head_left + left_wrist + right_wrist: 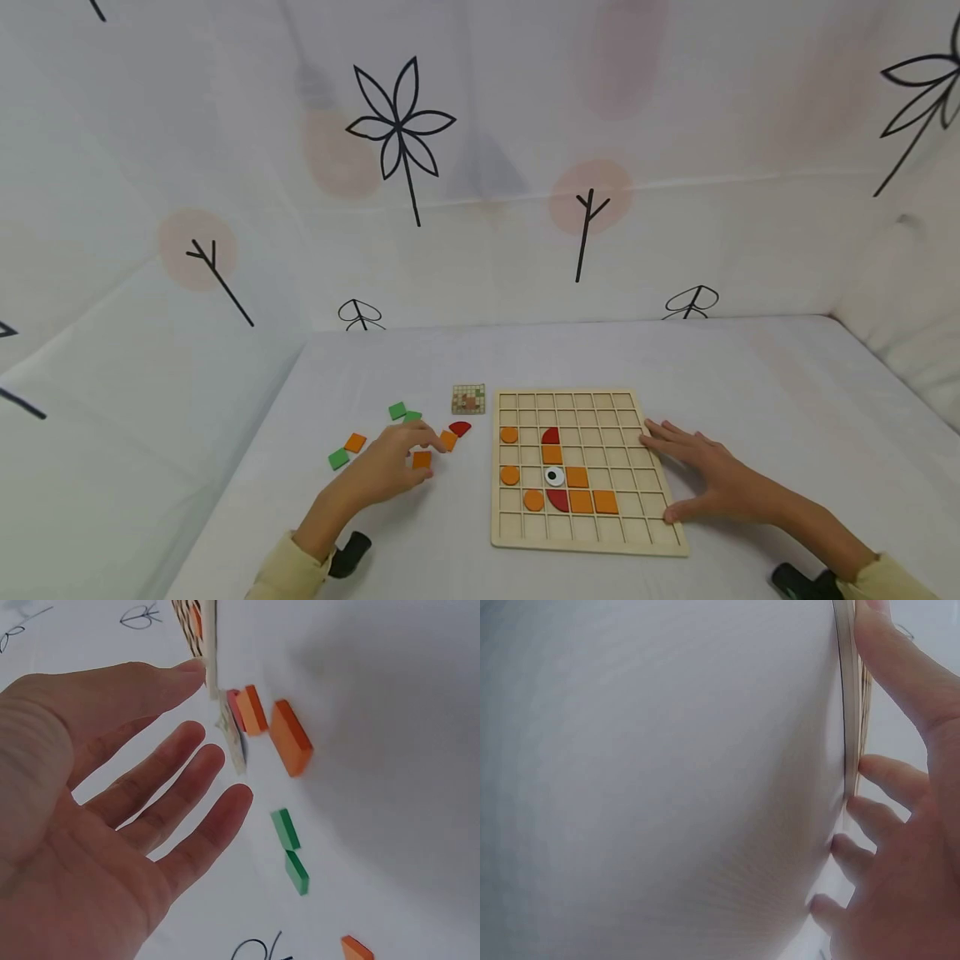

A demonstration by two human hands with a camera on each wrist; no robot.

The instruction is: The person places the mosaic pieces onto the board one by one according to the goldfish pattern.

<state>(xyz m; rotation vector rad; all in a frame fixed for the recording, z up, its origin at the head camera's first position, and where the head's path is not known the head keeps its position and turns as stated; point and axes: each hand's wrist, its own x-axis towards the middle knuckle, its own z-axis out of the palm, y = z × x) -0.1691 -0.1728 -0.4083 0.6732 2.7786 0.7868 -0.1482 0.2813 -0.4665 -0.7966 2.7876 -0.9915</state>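
Observation:
A pale wooden grid board [600, 429] lies flat, holding orange squares [581, 502], orange discs [509, 475], red rounded pieces [551, 436] and a white eye disc [554, 476]. My right hand [716, 479] rests at its right edge, thumb and fingertips touching the rim, fingers spread. Left of the board, my left hand [390, 467] hovers among loose tiles with nothing held. Its fingers [214, 817] are loosely extended in the left wrist view. Close by its fingertips are an orange square [422, 460], another orange tile [448, 440] and a red piece [460, 428].
A small patterned card [468, 399] lies by the board's upper left corner. Green tiles [397, 410] sit beyond my left hand, with another green tile [338, 458] and an orange tile [355, 442] further left. White cloth [480, 250] with drawn plants surrounds the table.

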